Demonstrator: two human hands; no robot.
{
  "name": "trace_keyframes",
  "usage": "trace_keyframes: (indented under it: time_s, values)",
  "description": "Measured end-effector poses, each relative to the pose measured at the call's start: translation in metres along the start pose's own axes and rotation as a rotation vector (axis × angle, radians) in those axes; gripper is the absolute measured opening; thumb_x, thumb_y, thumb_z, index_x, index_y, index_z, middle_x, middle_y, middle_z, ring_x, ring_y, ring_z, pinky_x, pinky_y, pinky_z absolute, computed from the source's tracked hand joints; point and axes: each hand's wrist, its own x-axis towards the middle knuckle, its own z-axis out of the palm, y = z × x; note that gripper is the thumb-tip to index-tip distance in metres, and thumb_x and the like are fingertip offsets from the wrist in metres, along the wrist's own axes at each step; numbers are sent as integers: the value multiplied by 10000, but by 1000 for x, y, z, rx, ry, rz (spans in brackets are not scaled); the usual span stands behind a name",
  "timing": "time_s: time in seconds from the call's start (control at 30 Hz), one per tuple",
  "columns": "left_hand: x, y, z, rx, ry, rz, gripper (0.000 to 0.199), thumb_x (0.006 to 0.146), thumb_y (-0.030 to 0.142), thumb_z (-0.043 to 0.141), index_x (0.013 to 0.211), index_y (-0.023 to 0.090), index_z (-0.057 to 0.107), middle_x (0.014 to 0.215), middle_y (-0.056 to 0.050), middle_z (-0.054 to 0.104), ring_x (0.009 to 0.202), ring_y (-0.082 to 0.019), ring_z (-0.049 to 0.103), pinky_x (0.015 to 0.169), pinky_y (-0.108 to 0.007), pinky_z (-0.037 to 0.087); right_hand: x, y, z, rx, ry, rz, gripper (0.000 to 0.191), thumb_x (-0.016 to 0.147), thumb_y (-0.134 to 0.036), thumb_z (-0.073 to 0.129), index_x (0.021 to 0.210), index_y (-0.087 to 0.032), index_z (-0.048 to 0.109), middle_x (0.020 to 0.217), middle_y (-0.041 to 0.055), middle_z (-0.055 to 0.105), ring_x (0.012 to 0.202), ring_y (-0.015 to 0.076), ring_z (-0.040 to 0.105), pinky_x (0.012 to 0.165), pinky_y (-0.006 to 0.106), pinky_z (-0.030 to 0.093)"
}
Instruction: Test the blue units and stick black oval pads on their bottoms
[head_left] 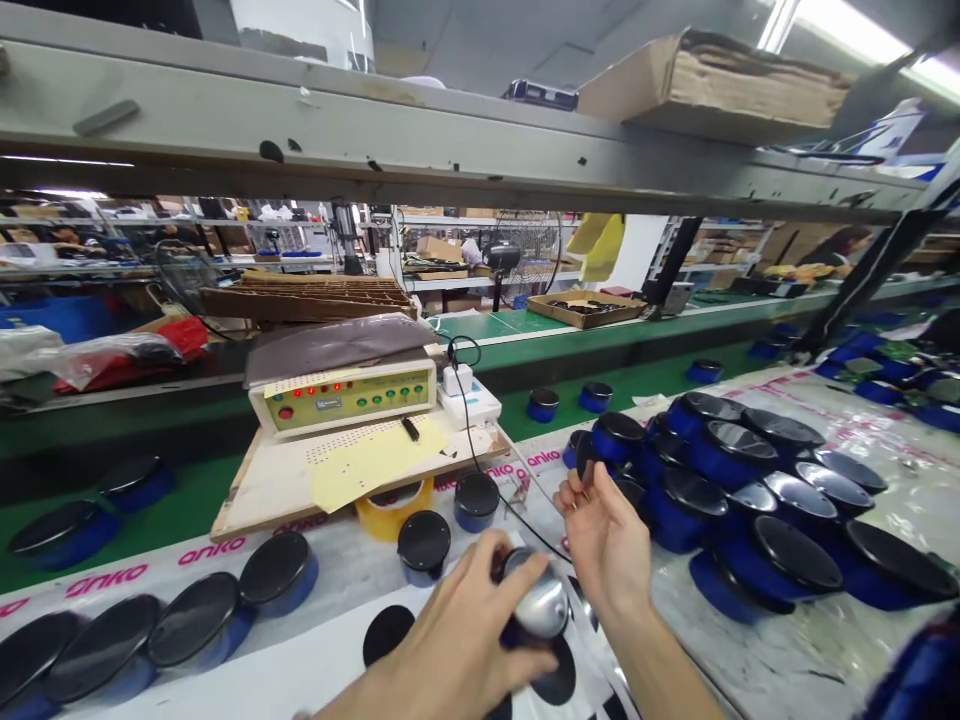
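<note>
My left hand (457, 630) is wrapped round a silver, rounded unit (543, 600) with a dark lower part, held tilted over a white sheet (300, 665). Black round stickers (388, 633) lie on that sheet. To the right, my raised right hand (611, 545) pinches a thin dark disc (586, 456) between thumb and fingers; it looks like one of those stickers. Beyond the left hand stand small blue round units with black tops (424, 542). Close to the right hand is a pile of similar blue units (682, 500).
A yellow control box (349, 395) with lit red lamps sits on a wooden board (247, 480). A black cable (469, 420) runs down towards my hands. Blue units (135, 480) rest on the green conveyor (517, 385). A grey shelf beam (420, 130) crosses overhead. A yellow tape roll (375, 515) lies nearby.
</note>
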Motion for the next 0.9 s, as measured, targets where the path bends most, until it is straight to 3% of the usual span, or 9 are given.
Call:
trace_keyframes:
  time_s: [0.1, 0.2, 0.3, 0.4, 0.5, 0.6, 0.7, 0.8, 0.9]
  values:
    - [-44, -10, 7, 0, 113, -188, 740, 539, 238, 845, 1198, 258, 507, 1032, -83, 456, 882, -234, 580, 698, -341, 580, -16, 11, 7, -10, -36, 25, 212, 750, -361, 713, 736, -200, 574, 751, -30, 478, 631, 99, 404, 550, 210, 388]
    - [-73, -22, 12, -42, 161, -293, 845, 527, 239, 861, 1267, 275, 455, 1109, -105, 450, 912, -244, 574, 780, -393, 571, -48, 32, 15, -67, -127, 176, 219, 817, -384, 655, 745, -196, 569, 745, -18, 491, 635, 111, 416, 559, 223, 386]
    - [-84, -28, 0, -211, 51, -236, 910, 636, 137, 781, 1380, 354, 303, 1275, -106, 446, 1102, -264, 517, 770, -307, 574, -80, 52, 17, -183, -269, 324, 289, 866, -431, 584, 717, -190, 531, 657, -28, 444, 606, 110, 393, 554, 217, 355]
    - [-84, -32, -21, -428, -127, -229, 718, 691, 95, 718, 1289, 378, 438, 1201, -58, 519, 1003, -201, 568, 649, -204, 561, -93, 62, 11, -250, -353, 314, 291, 882, -438, 564, 739, -191, 504, 626, -39, 438, 567, 95, 374, 540, 213, 328]
    - [-86, -36, -30, -512, -120, -205, 606, 649, 246, 801, 1192, 326, 545, 1139, -62, 539, 1024, -218, 575, 845, -301, 541, -91, 65, 7, -222, -401, 361, 261, 897, -443, 537, 795, -207, 495, 594, -48, 452, 501, 87, 381, 489, 219, 302]
    - [-89, -39, -25, -501, -90, -209, 637, 644, 312, 807, 1213, 294, 523, 1284, -89, 499, 1175, -259, 516, 1010, -382, 438, -86, 64, 10, -225, -378, 288, 237, 888, -425, 560, 798, -212, 509, 630, -43, 458, 541, 92, 415, 516, 218, 333]
    - [-92, -38, -17, -439, -56, -206, 563, 671, 360, 783, 1167, 245, 543, 1220, -121, 547, 1099, -261, 576, 942, -379, 491, -84, 57, 18, -227, -280, 197, 240, 855, -411, 613, 760, -204, 538, 704, -29, 457, 654, 103, 419, 601, 207, 370]
    - [-95, -38, -16, -418, 55, -130, 492, 707, 403, 744, 1116, 187, 574, 1062, -139, 566, 963, -244, 628, 842, -357, 543, -90, 51, 23, -173, -201, 323, 252, 825, -405, 647, 726, -205, 531, 728, -19, 474, 689, 119, 426, 599, 211, 377]
    - [-99, -38, -21, -430, -15, -139, 554, 702, 317, 752, 1210, 243, 545, 1280, -155, 496, 1109, -277, 573, 931, -383, 500, -99, 52, 23, -141, -172, 455, 238, 805, -402, 669, 746, -212, 538, 721, -18, 494, 667, 127, 457, 582, 226, 383]
